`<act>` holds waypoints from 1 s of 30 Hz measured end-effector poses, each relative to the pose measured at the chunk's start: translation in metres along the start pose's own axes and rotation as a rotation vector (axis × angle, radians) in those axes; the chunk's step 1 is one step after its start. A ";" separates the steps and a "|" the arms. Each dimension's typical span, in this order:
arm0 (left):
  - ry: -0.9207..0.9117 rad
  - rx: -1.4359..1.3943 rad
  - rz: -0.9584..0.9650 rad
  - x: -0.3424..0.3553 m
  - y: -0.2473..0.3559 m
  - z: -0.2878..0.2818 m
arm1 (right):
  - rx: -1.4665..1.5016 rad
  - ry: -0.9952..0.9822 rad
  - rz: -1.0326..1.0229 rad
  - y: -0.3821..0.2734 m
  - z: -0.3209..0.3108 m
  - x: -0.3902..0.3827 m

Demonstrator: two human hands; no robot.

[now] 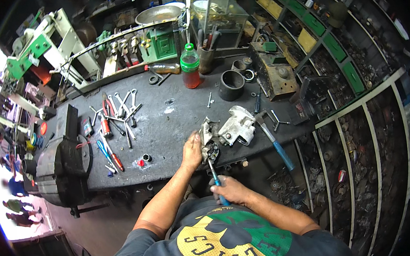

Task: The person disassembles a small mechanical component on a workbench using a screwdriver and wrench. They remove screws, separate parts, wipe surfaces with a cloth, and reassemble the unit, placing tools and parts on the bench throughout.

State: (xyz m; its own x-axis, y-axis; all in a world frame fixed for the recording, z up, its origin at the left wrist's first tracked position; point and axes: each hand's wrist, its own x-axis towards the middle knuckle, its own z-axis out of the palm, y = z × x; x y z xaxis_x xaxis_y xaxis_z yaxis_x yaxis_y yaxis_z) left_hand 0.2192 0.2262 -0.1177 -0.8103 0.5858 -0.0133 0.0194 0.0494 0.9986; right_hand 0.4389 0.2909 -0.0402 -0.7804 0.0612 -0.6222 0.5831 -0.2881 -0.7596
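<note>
At the front edge of the workbench, my left hand [192, 150] is closed on a small metal machine part [209, 138], gripping it from its left side. My right hand [231, 190] is wrapped round a screwdriver [217, 181] with a blue handle, held below the bench edge. Its shaft points up to the underside of the part; the exact contact of the tip is too small to tell. Just right of the part rests a pale cast-metal housing [238, 127]. A hammer [280, 152] with a blue handle lies farther right, its handle sticking out over the edge.
Wrenches [121, 103], pliers [105, 104] and several screwdrivers [115, 157] lie on the bench's left side, by a black vise [63, 163]. A dark cylinder [231, 86] and a bottle [190, 66] of red liquid stand behind. Shelves [362, 164] of parts line the right.
</note>
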 end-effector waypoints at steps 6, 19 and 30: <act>0.515 -0.095 -0.074 -0.028 -0.016 -0.031 | 0.015 -0.008 0.150 -0.088 -0.032 -0.049; 0.354 -0.007 -0.193 -0.111 -0.029 0.046 | -0.399 0.296 -0.296 -0.057 -0.073 0.060; 0.087 -0.083 -0.253 0.007 -0.066 -0.031 | -0.184 -0.101 -0.272 -0.031 -0.037 0.030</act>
State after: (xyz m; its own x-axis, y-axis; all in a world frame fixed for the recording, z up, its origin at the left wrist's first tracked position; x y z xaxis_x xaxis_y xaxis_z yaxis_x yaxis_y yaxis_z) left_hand 0.1941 0.2021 -0.1823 -0.8307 0.4915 -0.2615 -0.2349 0.1164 0.9650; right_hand 0.4059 0.3372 -0.0423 -0.9259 0.0143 -0.3775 0.3745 -0.0965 -0.9222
